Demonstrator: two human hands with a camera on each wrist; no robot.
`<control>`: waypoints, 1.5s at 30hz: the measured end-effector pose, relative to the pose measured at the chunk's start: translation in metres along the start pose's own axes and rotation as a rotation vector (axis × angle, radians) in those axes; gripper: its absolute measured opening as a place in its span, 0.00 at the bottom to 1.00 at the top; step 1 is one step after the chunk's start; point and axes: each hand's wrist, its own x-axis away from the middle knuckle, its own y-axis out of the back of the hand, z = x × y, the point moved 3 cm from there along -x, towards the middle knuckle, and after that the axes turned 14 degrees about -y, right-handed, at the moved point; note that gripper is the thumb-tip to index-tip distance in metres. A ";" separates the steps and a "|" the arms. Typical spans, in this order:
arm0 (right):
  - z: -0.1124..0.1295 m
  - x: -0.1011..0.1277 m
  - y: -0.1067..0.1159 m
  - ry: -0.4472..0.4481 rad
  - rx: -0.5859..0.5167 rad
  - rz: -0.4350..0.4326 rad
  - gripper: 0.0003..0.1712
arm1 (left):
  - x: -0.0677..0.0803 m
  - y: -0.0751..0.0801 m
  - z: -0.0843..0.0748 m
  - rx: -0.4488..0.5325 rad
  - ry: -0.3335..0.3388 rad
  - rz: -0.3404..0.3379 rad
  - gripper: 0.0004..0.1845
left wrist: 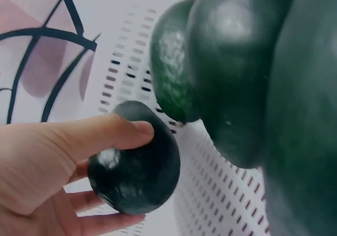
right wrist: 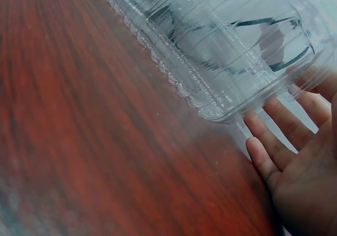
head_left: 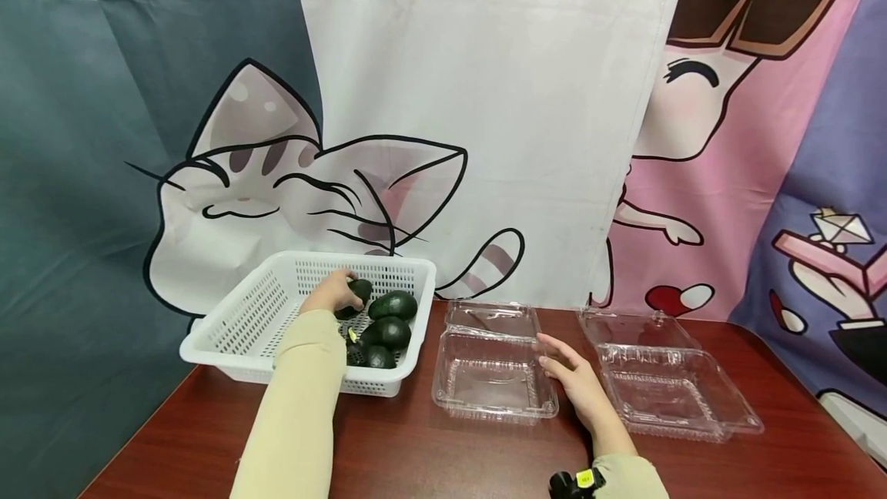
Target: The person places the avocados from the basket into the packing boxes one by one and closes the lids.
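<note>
My left hand (head_left: 336,293) reaches into a white slotted basket (head_left: 244,322) and grips a dark green avocado (head_left: 360,290); in the left wrist view the thumb and fingers (left wrist: 108,133) curl round that avocado (left wrist: 135,168). Several more avocados (head_left: 391,319) lie in the basket beside it, looming large (left wrist: 237,67) in the left wrist view. My right hand (head_left: 577,381) lies open with straight fingers (right wrist: 274,141) against the right edge of a clear open clamshell box (head_left: 493,364) (right wrist: 210,51).
A second clear open clamshell box (head_left: 661,380) sits at the right on the dark red wooden table (head_left: 430,453). A printed cartoon curtain (head_left: 485,114) hangs right behind the table. A black device (head_left: 575,481) is strapped on the right wrist.
</note>
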 end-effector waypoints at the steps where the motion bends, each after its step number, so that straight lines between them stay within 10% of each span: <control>1: 0.000 0.000 0.000 -0.001 0.000 -0.003 0.26 | -0.001 0.001 -0.001 0.000 -0.014 -0.017 0.35; 12: -0.002 0.001 -0.001 -0.010 -0.006 -0.010 0.25 | -0.012 0.009 -0.015 -0.011 -0.147 -0.058 0.36; 24: -0.001 -0.001 0.000 -0.006 -0.021 -0.008 0.25 | -0.017 0.017 -0.035 -0.068 -0.492 -0.014 0.36; 45: -0.002 -0.001 0.000 -0.010 -0.007 -0.019 0.25 | 0.012 0.041 -0.096 -0.155 -0.647 -0.121 0.35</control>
